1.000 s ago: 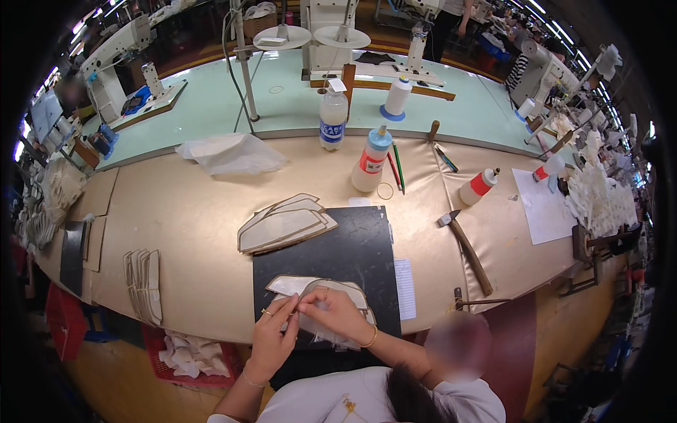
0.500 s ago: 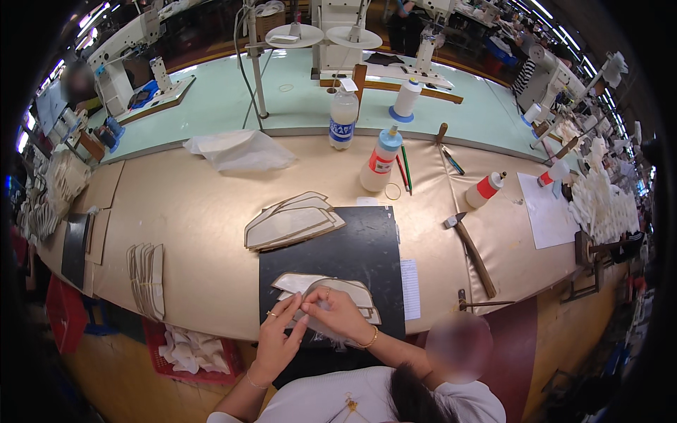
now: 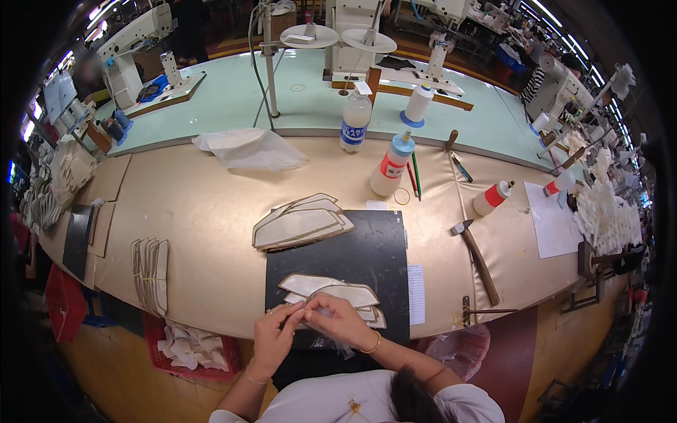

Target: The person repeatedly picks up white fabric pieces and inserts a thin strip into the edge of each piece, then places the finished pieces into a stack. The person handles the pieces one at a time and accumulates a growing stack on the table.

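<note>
Over the near edge of a black board [image 3: 374, 254], my left hand [image 3: 273, 342] and my right hand [image 3: 338, 323] meet fingertip to fingertip. Both are closed in a pinch on a thin, pale piece with a curved edge, mostly hidden by the fingers. Just beyond them lie several white cut pieces with brown borders [image 3: 358, 292], fanned over one another on the board. A larger stack of similar pieces [image 3: 300, 229] overlaps the board's far left corner. Clear crinkled plastic [image 3: 343, 350] shows below my right hand.
To the right lie a hammer [image 3: 479, 264] and a small red-banded bottle [image 3: 492, 199]. Farther back stand a blue-capped bottle [image 3: 392, 166], a clear bottle [image 3: 355, 123] and a thread cone [image 3: 418, 103]. A banded bundle of pieces [image 3: 149, 276] lies left, above a red basket [image 3: 190, 374].
The whole view has shifted slightly, so things sit farther right. My left fingers, spread before, have drawn together at the pinch. A pink bin now shows below the table's right side.
</note>
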The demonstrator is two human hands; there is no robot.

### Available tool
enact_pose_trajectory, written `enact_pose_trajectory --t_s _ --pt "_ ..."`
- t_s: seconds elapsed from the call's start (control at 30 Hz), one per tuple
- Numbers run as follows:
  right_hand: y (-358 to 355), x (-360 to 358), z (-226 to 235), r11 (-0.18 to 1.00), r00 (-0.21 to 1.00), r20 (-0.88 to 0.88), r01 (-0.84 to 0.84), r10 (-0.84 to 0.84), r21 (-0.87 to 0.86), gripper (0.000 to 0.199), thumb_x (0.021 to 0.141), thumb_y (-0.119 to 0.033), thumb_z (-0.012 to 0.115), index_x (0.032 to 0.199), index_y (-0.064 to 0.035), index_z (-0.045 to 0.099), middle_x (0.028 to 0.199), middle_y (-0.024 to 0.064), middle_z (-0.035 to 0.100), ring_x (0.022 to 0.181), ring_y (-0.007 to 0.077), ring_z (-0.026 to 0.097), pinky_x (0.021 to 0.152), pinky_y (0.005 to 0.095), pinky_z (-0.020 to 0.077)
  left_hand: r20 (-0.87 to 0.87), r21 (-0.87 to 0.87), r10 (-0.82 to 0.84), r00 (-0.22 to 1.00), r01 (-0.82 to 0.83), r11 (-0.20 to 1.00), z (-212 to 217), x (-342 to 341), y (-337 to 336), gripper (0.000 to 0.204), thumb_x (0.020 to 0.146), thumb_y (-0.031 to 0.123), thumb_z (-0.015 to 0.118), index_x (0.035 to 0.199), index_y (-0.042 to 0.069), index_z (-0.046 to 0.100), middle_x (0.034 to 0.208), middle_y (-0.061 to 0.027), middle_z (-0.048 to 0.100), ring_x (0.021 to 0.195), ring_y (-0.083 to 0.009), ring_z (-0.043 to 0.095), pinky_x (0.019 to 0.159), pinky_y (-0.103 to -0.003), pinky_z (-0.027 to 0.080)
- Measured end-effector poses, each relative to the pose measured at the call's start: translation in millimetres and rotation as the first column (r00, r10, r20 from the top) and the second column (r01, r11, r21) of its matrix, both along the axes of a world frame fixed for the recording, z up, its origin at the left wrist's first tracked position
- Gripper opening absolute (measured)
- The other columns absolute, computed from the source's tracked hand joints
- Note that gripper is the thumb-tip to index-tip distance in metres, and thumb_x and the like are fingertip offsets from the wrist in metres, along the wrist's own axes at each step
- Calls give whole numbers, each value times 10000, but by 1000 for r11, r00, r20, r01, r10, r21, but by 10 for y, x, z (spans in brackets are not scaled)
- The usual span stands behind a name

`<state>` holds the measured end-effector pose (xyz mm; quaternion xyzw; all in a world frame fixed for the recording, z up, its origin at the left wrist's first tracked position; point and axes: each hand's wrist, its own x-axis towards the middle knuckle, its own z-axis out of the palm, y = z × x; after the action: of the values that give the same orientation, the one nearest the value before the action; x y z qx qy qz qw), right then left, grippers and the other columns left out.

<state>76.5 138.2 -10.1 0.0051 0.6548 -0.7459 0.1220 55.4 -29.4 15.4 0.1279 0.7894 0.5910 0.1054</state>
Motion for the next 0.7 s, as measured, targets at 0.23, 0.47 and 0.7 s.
enact_pose_trajectory --t_s 0.23,0.47,0.7 --pt "20 6 -3 981 999 -19 45 -42 191 217 892 -212 623 932 1 642 852 53 660 808 99 583 757 264 461 -170 -96 -87 982 71 993 126 29 52 274 890 -5 561 1159 -13 613 925 -148 646 602 -159 582 530 -258 461" --pt "17 14 -90 995 999 -12 49 -48 87 188 886 -186 606 908 -1 627 846 49 654 806 102 582 764 259 461 -191 -89 -107 976 91 992 18 50 21 307 888 -42 540 1187 -2 600 910 -139 646 622 -145 578 555 -254 468" --pt "21 -1 -15 999 999 41 15 -17 32 163 870 -175 616 862 -13 616 838 40 627 812 101 563 765 252 447 375 332 -73 924 -61 941 -108 51 -23 243 919 32 572 1142 -63 590 928 -118 665 791 -127 629 724 -227 500"
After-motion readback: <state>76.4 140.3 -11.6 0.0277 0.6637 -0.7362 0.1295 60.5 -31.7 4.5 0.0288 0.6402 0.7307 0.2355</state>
